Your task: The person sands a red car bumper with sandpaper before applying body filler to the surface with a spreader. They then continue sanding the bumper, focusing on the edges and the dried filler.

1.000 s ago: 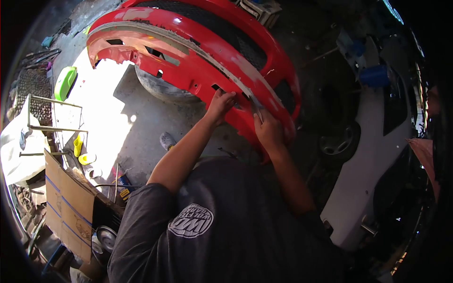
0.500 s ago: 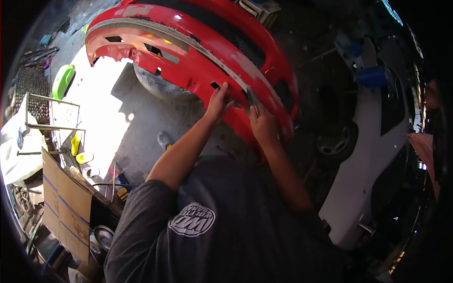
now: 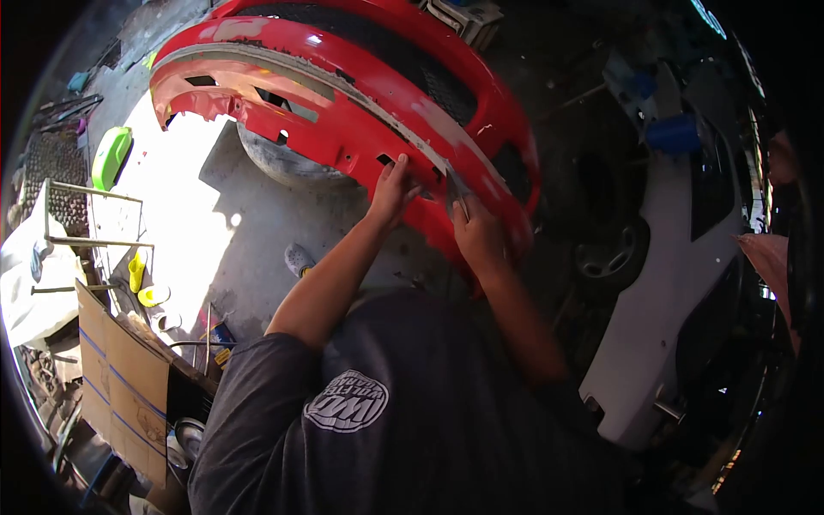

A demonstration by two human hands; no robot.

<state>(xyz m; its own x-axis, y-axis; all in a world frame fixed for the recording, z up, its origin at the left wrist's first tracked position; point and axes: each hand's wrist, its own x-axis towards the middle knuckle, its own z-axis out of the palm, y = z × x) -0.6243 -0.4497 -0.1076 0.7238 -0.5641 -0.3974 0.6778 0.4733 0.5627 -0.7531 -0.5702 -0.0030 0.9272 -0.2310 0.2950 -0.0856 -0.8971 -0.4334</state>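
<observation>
A red car bumper (image 3: pixel 412 90) with pale, scuffed patches curves across the top of the view, its lower lip toward me. My left hand (image 3: pixel 393 196) grips that lip beside a small rectangular slot, thumb on the face and the other fingers partly hidden. In my right hand (image 3: pixel 482 233), a thin grey flat piece (image 3: pixel 457 184) is pinched against the bumper along the pale bare strip near its right end. I cannot tell whether this piece is a scraper or folded sandpaper.
A tire (image 3: pixel 292 159) stands under the bumper. To the right is a light-coloured car body (image 3: pixel 648 283) with a blue container (image 3: pixel 674 136) nearby. Left are a metal frame (image 3: pixel 94 240), a cardboard sheet (image 3: pixel 120 386), yellow boots (image 3: pixel 137 270) and a green object (image 3: pixel 112 157).
The whole view has shifted slightly, so the bumper and floor sit a little further left. Both hands keep their holds, and the grey piece has moved only slightly along the bumper.
</observation>
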